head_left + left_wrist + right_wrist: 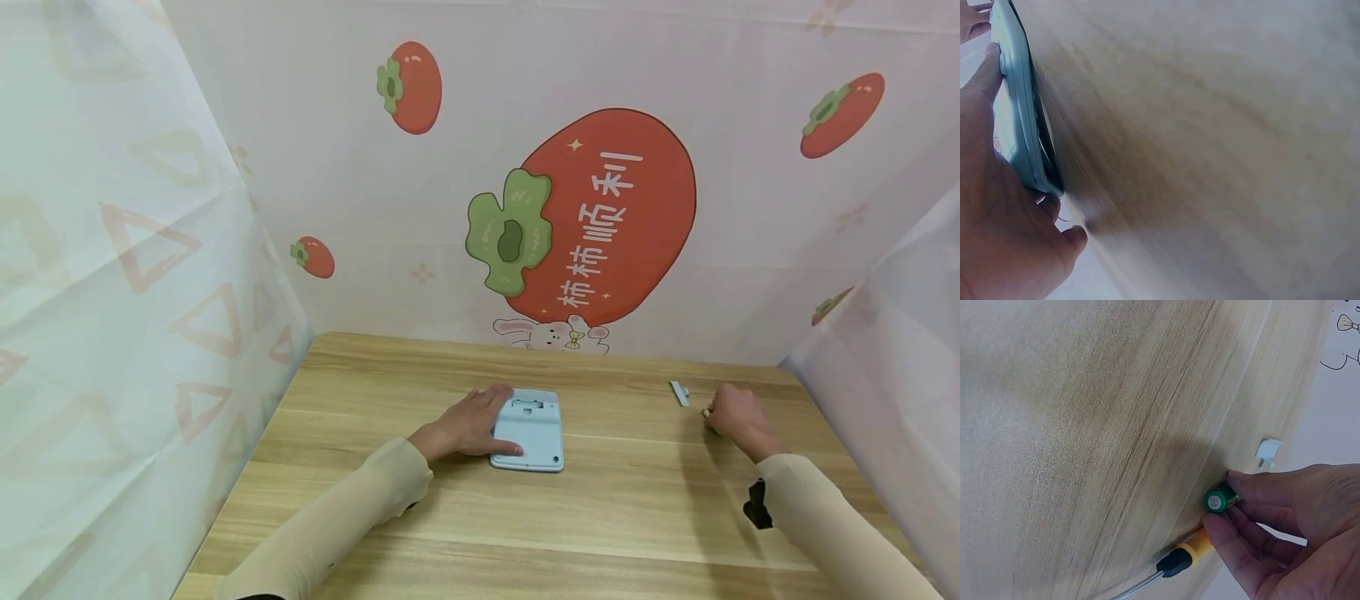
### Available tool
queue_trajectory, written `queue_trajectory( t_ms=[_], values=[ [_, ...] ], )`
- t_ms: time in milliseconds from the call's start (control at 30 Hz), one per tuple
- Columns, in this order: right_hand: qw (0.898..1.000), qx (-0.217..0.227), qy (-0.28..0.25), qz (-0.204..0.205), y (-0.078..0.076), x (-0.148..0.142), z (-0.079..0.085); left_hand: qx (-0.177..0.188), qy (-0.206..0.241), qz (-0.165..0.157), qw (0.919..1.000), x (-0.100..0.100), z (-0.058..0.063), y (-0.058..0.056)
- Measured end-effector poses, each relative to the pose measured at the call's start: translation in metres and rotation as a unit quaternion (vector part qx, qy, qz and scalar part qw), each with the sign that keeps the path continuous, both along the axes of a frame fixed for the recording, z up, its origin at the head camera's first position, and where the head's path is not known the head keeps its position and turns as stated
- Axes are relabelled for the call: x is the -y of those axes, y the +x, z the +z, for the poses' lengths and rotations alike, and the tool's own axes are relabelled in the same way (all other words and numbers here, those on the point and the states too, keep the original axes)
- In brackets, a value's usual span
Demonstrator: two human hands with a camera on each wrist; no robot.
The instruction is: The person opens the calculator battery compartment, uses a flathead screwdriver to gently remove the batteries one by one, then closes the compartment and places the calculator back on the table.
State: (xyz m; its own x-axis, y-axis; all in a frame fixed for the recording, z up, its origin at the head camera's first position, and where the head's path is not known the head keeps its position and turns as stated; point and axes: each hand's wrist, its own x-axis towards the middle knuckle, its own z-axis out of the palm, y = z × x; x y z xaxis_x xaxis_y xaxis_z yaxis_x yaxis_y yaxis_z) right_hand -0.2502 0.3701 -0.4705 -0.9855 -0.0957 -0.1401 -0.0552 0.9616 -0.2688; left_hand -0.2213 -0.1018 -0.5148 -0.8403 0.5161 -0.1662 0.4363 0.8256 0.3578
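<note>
A light-blue calculator [536, 437] lies face down on the wooden table, its battery compartment [527, 405] uncovered. My left hand [472, 423] holds it by its left side, thumb across the back and fingers at the upper left corner. From the left wrist view, the calculator [1015, 106] shows edge-on, with the left hand [1010, 212] along it. Well to the right, my right hand [738, 414] is low over the table. Its thumb and fingers pinch a green battery [1216, 500], one flat end showing in the right wrist view.
The small light-blue battery cover [679, 393] lies just left of the right hand, toward the back edge. A screwdriver [1175, 561] with an orange and black handle lies beneath the right hand. A printed backdrop [360, 183] rises behind the table, with white sheets at both sides.
</note>
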Motion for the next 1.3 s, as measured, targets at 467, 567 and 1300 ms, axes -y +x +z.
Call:
queue_trajectory(
  t_ms=[467,567,1300],
  values=[
    [1.0,-0.003,0.004,0.0,0.0045,0.0007,0.0008,0.003,-0.003,0.0,1.0,-0.0016,-0.0012,-0.0006],
    [1.0,0.0,0.006,-0.002,0.0051,0.0014,0.001,0.004,-0.003,0.001,1.0,-0.0018,-0.001,-0.0003],
    [1.0,0.009,0.007,-0.014,0.0019,0.0031,0.003,0.002,-0.004,0.0,1.0,-0.0006,0.004,0.0003]
  ],
)
